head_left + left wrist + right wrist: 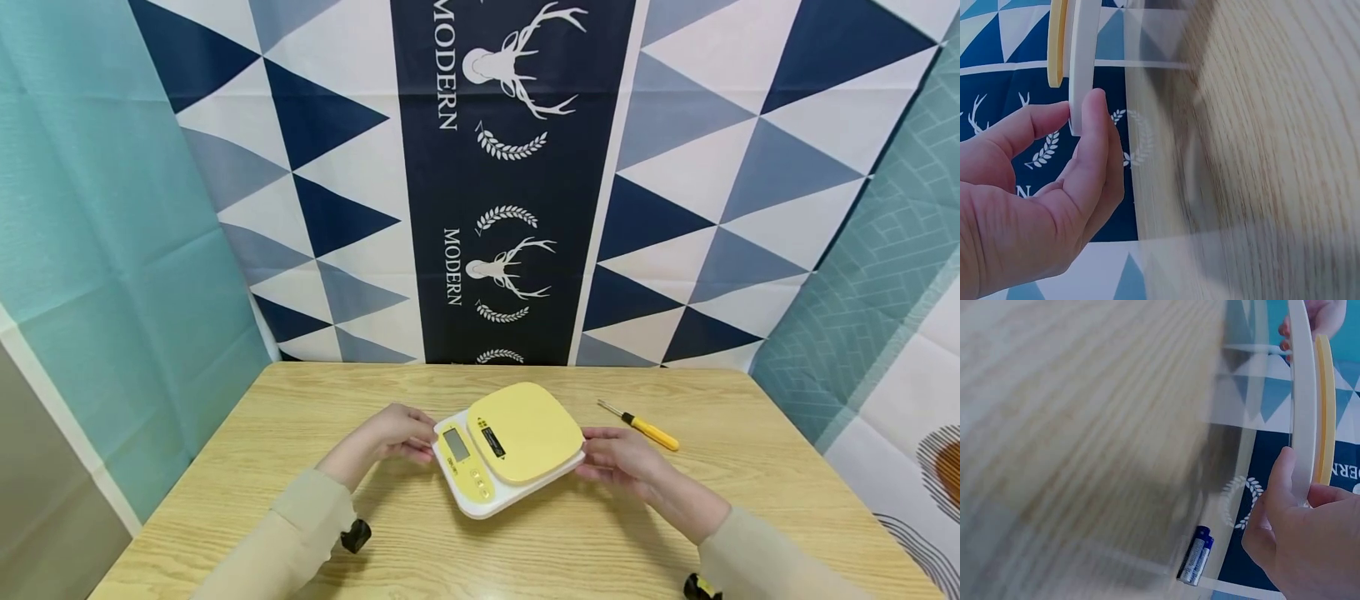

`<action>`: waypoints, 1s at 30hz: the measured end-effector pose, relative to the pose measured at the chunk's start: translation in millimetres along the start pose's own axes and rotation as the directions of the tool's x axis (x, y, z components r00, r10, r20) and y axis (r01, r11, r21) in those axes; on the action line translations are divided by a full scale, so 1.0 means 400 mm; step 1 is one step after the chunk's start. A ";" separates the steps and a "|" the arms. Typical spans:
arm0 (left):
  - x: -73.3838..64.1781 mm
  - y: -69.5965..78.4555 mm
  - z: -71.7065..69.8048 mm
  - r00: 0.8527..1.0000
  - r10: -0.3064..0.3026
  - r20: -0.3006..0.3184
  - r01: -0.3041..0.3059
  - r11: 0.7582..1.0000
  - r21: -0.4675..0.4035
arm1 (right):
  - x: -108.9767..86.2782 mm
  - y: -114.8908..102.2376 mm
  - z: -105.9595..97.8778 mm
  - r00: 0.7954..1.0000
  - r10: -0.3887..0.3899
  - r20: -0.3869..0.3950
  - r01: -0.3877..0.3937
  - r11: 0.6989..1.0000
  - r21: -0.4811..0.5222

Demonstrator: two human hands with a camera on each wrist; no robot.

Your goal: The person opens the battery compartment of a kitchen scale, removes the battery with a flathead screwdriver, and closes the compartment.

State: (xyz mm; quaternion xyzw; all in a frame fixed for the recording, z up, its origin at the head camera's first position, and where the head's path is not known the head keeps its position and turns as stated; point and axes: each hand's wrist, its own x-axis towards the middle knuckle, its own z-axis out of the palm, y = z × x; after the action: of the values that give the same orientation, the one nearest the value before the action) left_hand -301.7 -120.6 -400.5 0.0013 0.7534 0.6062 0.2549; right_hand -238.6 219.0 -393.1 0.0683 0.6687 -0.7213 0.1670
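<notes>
A kitchen scale [525, 433] with a yellow weighing plate and a white base is held above the table, its small grey display at the left. My left hand [401, 432] pinches the scale's left edge between thumb and fingers. On the opposite edge, my right hand [622, 458] grips the white base. Seen edge-on in the left wrist view, the scale [1084, 56] has a gap below it to the wood. In the right wrist view, two blue-and-silver batteries [1196, 556] lie side by side on the table beyond my right hand [1304, 525].
A screwdriver [651, 432] with a yellow-and-black handle lies on the wooden table [315, 392], behind my right hand. Patterned fabric [495, 183] hangs along the table's far edge, with a teal curtain [112, 250] on the left.
</notes>
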 end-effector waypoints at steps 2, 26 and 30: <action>-0.008 -0.001 -0.001 1.000 -0.005 0.011 0.005 1.000 -0.002 | 0.005 -0.007 -0.001 1.000 0.004 -0.011 -0.005 1.000 -0.023; -0.072 -0.036 0.014 0.995 0.037 0.092 -0.037 0.999 0.003 | 0.069 -0.043 -0.012 0.999 0.030 -0.030 -0.031 0.998 -0.050; -0.087 -0.042 0.022 0.993 0.039 0.112 -0.042 0.999 0.032 | 0.082 -0.044 -0.013 0.999 0.027 -0.029 -0.029 0.998 -0.063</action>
State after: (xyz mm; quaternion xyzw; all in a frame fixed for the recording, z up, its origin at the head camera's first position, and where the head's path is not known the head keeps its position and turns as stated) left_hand -262.9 -128.0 -403.7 0.0546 0.7481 0.5973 0.2840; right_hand -275.6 220.2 -387.8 0.0826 0.6925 -0.6963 0.1697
